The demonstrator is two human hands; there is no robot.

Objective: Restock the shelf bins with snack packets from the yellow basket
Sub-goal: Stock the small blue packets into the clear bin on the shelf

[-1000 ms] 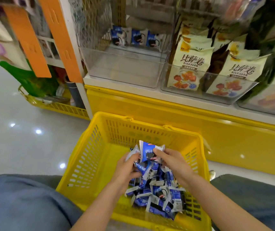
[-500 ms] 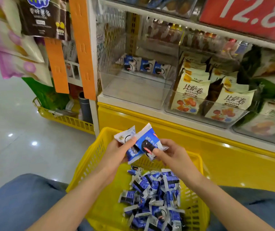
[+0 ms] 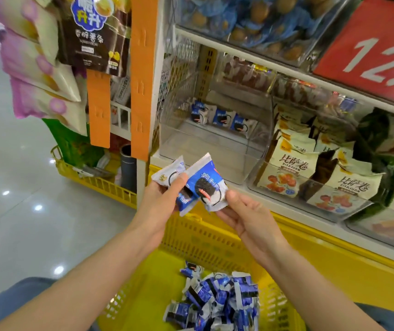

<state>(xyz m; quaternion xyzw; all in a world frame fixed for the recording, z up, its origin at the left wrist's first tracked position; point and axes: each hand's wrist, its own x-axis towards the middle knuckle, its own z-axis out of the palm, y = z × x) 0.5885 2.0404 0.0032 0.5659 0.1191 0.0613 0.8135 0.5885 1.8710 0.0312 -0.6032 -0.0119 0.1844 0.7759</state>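
My left hand grips two blue-and-white cookie packets by their lower ends. My right hand pinches a third such packet between thumb and fingers. All are held above the yellow basket, just in front of the shelf edge. A heap of the same packets lies in the basket's bottom. The clear shelf bin straight ahead holds three matching packets upright against its back wall.
To the right, clear bins hold cream pizza-roll bags and dark green bags. A red price sign hangs above. Orange hanging strips and snack bags are at left, with another yellow basket on the tiled floor. My knees flank the basket.
Both hands rose out of the basket with the packets and moved up towards the shelf bin. The view tilted upward, showing more of the shelves.
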